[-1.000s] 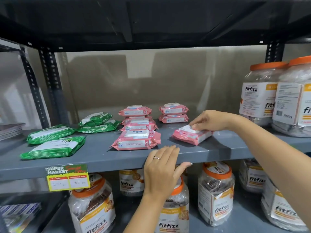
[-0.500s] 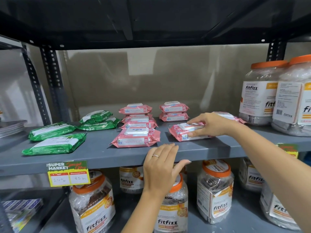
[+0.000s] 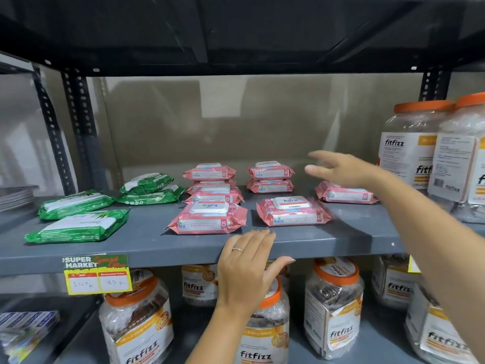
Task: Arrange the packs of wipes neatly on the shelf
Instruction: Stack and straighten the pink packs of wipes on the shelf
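Observation:
Several pink Kara wipes packs lie on the grey shelf [image 3: 147,245]. One pack [image 3: 292,212] lies flat by itself at the front middle, and a front-left pack [image 3: 207,219] sits beside it. Stacks stand behind at centre [image 3: 214,191] and at back [image 3: 270,177]. Another pink pack [image 3: 346,193] lies further right, partly under my right hand [image 3: 343,168], which hovers blurred with fingers spread, holding nothing. My left hand [image 3: 249,261] rests on the shelf's front edge, fingers apart. Green wipes packs [image 3: 78,225] lie at the left.
Large Fitfizz jars with orange lids [image 3: 417,145] stand at the shelf's right end, close to my right forearm. More jars [image 3: 333,306] fill the lower shelf. A yellow price tag [image 3: 97,275] hangs on the front edge. A dark shelf spans overhead.
My right hand let go of the pink pack, now lying flat at the front middle, and lifted toward the back right over another pack. My left hand stayed on the edge.

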